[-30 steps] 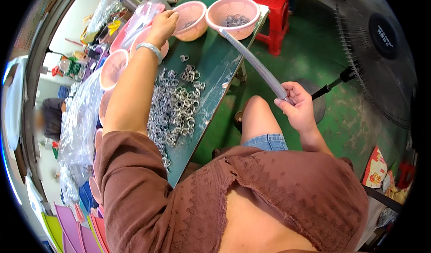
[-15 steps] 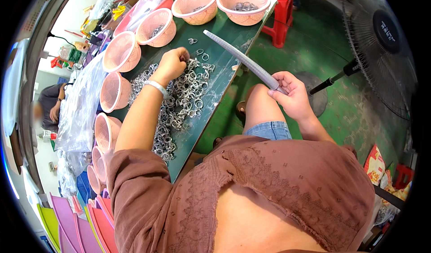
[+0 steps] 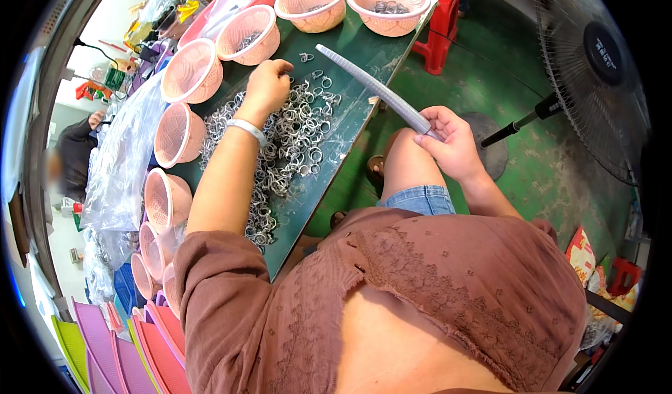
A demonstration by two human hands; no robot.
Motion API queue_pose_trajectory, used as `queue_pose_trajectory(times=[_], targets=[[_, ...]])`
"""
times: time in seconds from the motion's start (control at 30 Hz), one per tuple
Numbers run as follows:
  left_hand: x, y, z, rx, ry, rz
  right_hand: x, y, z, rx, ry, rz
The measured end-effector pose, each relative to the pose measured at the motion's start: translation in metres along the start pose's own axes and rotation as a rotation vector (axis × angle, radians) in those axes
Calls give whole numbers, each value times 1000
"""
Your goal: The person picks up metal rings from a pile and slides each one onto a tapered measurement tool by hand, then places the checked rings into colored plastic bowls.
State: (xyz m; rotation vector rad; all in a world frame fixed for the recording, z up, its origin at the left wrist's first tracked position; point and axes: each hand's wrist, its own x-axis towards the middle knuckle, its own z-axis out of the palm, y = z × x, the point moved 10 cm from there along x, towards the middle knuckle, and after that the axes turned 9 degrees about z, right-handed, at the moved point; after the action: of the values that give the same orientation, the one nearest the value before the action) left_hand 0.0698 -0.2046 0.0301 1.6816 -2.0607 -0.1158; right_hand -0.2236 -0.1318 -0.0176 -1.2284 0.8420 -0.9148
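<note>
and here we are at the green table (image 3: 301, 206); the left hand (image 3: 268, 89) is in at the far edge of the pile of metal rings (image 3: 294, 135), wrist banded by a pale bracelet (image 3: 246, 130), its fingers curled in and bent downward; whether they pinch a ring i cannot tell from this angle; over on the other side, the right hand (image 3: 451, 142) has its fingers and thumb clamped on the thick end of a grey tapered rod (image 3: 374, 86); that rod slants up and to the left, its narrow tip out above the tabletop, near a lone ring (image 3: 306, 57) lying apart from the heap; the rings spread loosely across the middle of the table, beside the left forearm; round them curves a row of pink baskets (image 3: 388, 24), the two at the far end and the one next to them with metal pieces inside; beyond the table's right edge stand a red stool (image 3: 437, 47) and a big black fan (image 3: 603, 54)
</note>
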Motion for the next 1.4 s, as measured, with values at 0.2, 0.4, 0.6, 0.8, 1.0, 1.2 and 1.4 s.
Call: queue_pose_trajectory(times=[0.2, 0.4, 0.6, 0.8, 1.0, 1.2, 1.4], targets=[[-41, 12, 1, 18, -382, 40, 2, 7, -9, -6, 29, 16], [-75, 32, 14, 8, -433, 194, 7, 10, 1, 2, -10, 31], [-72, 37, 30, 75, -446, 146, 11, 12, 16, -11, -19, 46], [-39, 5, -4, -96, 12, 42, 13, 12, 15, -23, 0, 36], [19, 5, 12, 103, 161, 85, 14, 8, 11, -22, 20, 46], [42, -27, 41, -17, 5, -20, 11, 9, 3, 1, 37, 62], [21, -72, 16, -251, 77, -160, 17, 17, -6, -22, 41, 55]])
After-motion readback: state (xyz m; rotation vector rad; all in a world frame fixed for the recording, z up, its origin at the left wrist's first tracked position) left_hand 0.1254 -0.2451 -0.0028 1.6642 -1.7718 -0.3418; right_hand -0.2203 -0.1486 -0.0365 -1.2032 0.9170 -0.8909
